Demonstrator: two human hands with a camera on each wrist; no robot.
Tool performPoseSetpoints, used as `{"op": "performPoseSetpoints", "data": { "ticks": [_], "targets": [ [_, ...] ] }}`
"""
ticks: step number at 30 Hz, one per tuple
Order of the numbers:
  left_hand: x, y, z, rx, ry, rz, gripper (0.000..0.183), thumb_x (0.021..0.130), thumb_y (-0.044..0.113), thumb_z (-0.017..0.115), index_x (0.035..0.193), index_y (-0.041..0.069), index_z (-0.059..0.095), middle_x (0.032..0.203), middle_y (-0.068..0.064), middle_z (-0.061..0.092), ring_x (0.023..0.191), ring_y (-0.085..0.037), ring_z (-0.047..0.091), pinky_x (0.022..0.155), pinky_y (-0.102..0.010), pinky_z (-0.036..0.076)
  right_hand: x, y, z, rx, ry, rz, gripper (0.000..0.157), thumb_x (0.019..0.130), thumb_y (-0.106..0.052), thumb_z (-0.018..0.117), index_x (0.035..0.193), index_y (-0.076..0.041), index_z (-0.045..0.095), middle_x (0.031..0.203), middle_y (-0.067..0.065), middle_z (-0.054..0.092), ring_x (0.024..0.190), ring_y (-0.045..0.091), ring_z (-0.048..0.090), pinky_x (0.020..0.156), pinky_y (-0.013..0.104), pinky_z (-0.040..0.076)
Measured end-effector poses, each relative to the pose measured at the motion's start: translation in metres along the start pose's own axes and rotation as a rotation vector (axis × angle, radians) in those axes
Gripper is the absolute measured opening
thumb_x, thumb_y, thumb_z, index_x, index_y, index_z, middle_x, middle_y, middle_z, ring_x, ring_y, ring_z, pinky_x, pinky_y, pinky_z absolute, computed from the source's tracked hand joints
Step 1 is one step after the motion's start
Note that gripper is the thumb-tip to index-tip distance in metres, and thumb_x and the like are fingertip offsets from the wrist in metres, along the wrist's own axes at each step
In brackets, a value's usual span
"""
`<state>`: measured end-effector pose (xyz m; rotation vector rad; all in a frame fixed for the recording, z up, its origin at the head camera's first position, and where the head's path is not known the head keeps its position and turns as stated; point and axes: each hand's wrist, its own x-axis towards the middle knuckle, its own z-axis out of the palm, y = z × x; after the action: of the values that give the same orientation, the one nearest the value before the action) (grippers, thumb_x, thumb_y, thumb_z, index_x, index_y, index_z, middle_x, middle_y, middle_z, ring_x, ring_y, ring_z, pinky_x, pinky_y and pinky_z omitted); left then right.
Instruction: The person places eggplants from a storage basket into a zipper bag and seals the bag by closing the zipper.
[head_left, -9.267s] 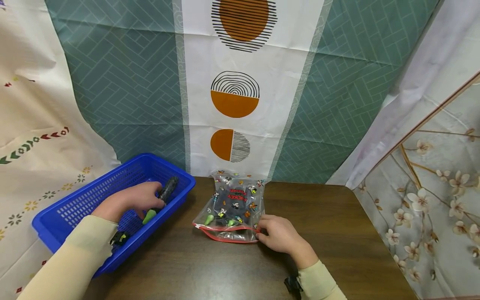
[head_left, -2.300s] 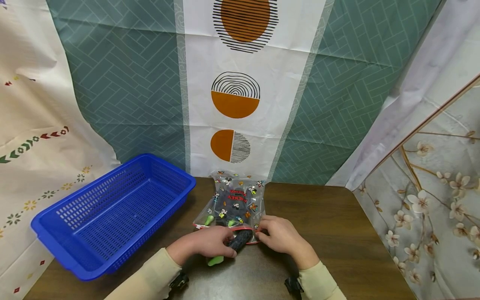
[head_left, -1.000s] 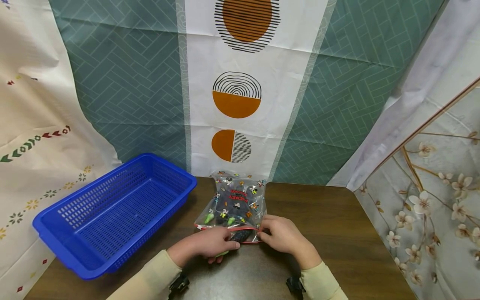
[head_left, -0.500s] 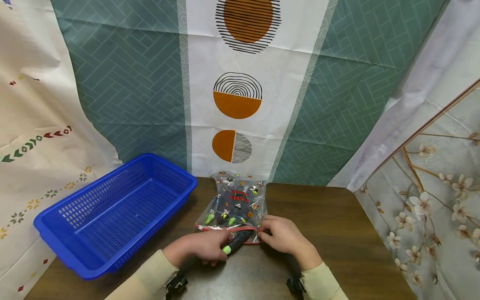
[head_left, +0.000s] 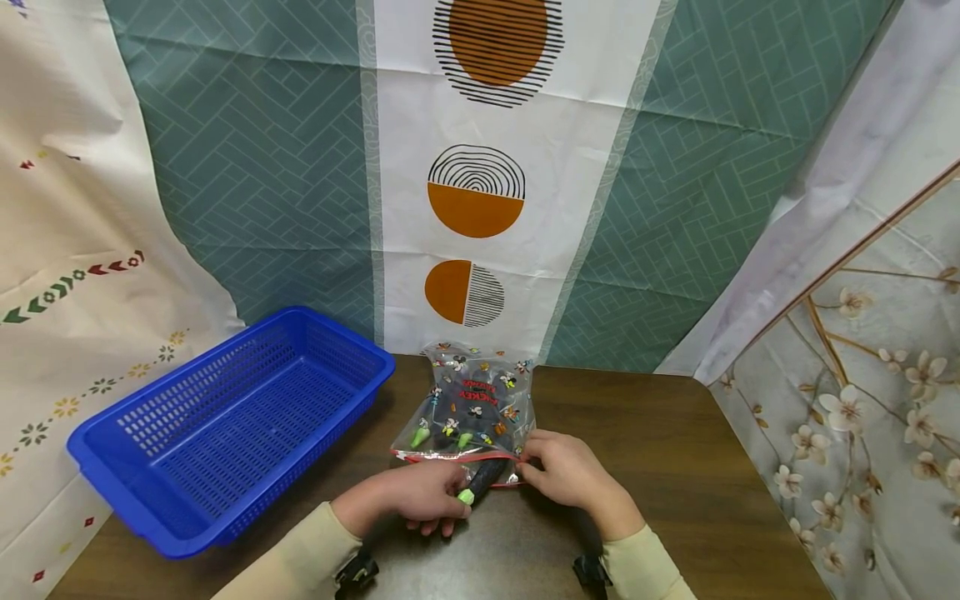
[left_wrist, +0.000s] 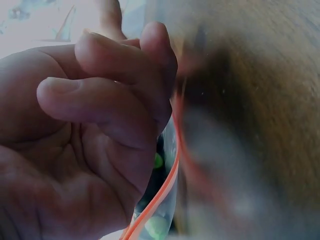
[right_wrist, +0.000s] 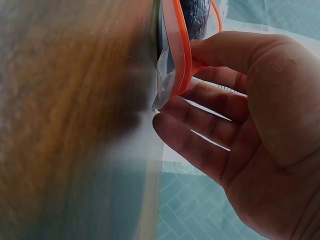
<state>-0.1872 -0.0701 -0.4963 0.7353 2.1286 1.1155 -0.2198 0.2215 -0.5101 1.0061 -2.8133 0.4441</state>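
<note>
A clear zip bag (head_left: 480, 392) with cartoon prints lies on the table, its mouth with a red zip strip facing me. Green-ended dark eggplants show through its plastic. Another dark eggplant (head_left: 486, 478) slants into the mouth, with its pale green end sticking out toward me. My left hand (head_left: 412, 493) holds that end between thumb and index finger; the other fingers are curled beneath. In the left wrist view the hand hides this grip. My right hand (head_left: 564, 471) pinches the right corner of the bag's mouth, and in the right wrist view its thumb hooks the red strip (right_wrist: 181, 55).
An empty blue perforated basket (head_left: 225, 433) stands on the left of the brown wooden table (head_left: 637, 467). A patterned cloth (head_left: 465, 208) hangs right behind the table, with a floral one (head_left: 847, 433) at the right.
The last eggplant has gone from the basket to the bag, carried by my left hand. Over the last second my left hand shifts its grip to the green end. My right hand stays put.
</note>
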Motion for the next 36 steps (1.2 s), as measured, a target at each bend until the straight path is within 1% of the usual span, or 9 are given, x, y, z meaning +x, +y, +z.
{"op": "performPoseSetpoints", "data": {
  "ticks": [6,13,20,23,26,27,30,33,36],
  "targets": [
    [0.003,0.002,0.005,-0.027,0.027,-0.041,0.028,0.111,0.014,0.066,0.086,0.004,0.058,0.062,-0.009,0.073,0.037,-0.009,0.052,0.036,-0.026,0.037,0.0,0.0,0.0,-0.004,0.011,-0.011,0.015,0.098,-0.022,0.082,0.087,-0.026,0.073,0.088,-0.014,0.061,0.075,0.005,0.06,0.068,0.035,0.056],
    [0.012,0.006,0.012,-0.033,0.08,-0.1,0.034,0.113,0.019,0.064,0.085,-0.001,0.066,0.061,-0.009,0.073,0.038,-0.011,0.055,0.038,-0.025,0.038,-0.001,0.001,0.0,0.001,0.02,-0.023,0.015,0.097,-0.021,0.083,0.087,-0.026,0.072,0.089,-0.013,0.062,0.073,0.004,0.058,0.067,0.033,0.055],
    [0.027,0.012,0.018,-0.067,0.178,-0.085,0.018,0.112,0.018,0.065,0.1,0.004,0.066,0.06,-0.01,0.071,0.038,-0.012,0.055,0.039,-0.025,0.037,-0.001,0.002,-0.001,0.009,0.025,-0.02,0.014,0.097,-0.021,0.083,0.088,-0.025,0.073,0.09,-0.012,0.063,0.074,0.005,0.058,0.068,0.034,0.056],
    [0.028,0.012,0.02,-0.082,0.196,-0.093,0.016,0.111,0.014,0.064,0.098,0.004,0.065,0.061,-0.01,0.072,0.039,-0.011,0.055,0.039,-0.025,0.037,-0.001,0.002,0.0,0.012,0.018,-0.025,0.013,0.097,-0.021,0.083,0.089,-0.025,0.073,0.091,-0.012,0.063,0.074,0.005,0.059,0.069,0.034,0.056],
    [0.028,0.011,0.02,-0.101,0.2,-0.088,0.006,0.11,0.008,0.063,0.109,0.003,0.067,0.065,-0.01,0.072,0.041,-0.012,0.055,0.039,-0.025,0.038,-0.001,0.002,0.001,0.015,0.015,-0.026,0.014,0.097,-0.021,0.083,0.088,-0.025,0.074,0.091,-0.013,0.063,0.075,0.005,0.059,0.069,0.034,0.056],
    [0.027,0.01,0.019,-0.11,0.2,-0.086,0.008,0.109,0.005,0.062,0.113,0.003,0.067,0.066,-0.01,0.073,0.042,-0.012,0.056,0.039,-0.025,0.038,-0.001,0.002,0.001,0.019,0.014,-0.027,0.014,0.098,-0.021,0.083,0.088,-0.026,0.074,0.091,-0.013,0.063,0.075,0.005,0.059,0.069,0.034,0.056],
    [0.025,0.008,0.018,-0.136,0.19,-0.073,0.037,0.104,-0.002,0.058,0.141,0.004,0.063,0.07,-0.011,0.073,0.045,-0.014,0.057,0.04,-0.026,0.039,0.0,0.002,0.001,0.027,0.01,-0.026,0.015,0.098,-0.02,0.082,0.087,-0.026,0.074,0.09,-0.012,0.063,0.074,0.004,0.057,0.068,0.032,0.054],
    [0.022,0.008,0.018,-0.145,0.177,-0.064,0.049,0.102,-0.005,0.055,0.15,0.002,0.058,0.073,-0.011,0.074,0.046,-0.015,0.057,0.041,-0.027,0.039,0.0,0.003,0.002,0.032,0.007,-0.023,0.015,0.098,-0.02,0.082,0.087,-0.026,0.073,0.09,-0.01,0.063,0.073,0.004,0.056,0.066,0.032,0.053],
    [0.02,0.007,0.016,-0.133,0.179,-0.051,0.043,0.106,-0.004,0.055,0.148,0.0,0.058,0.073,-0.011,0.074,0.046,-0.014,0.057,0.041,-0.027,0.039,0.0,0.002,0.003,0.031,0.009,-0.021,0.015,0.097,-0.02,0.082,0.087,-0.026,0.074,0.09,-0.01,0.064,0.073,0.004,0.056,0.066,0.032,0.053]
  ]
}}
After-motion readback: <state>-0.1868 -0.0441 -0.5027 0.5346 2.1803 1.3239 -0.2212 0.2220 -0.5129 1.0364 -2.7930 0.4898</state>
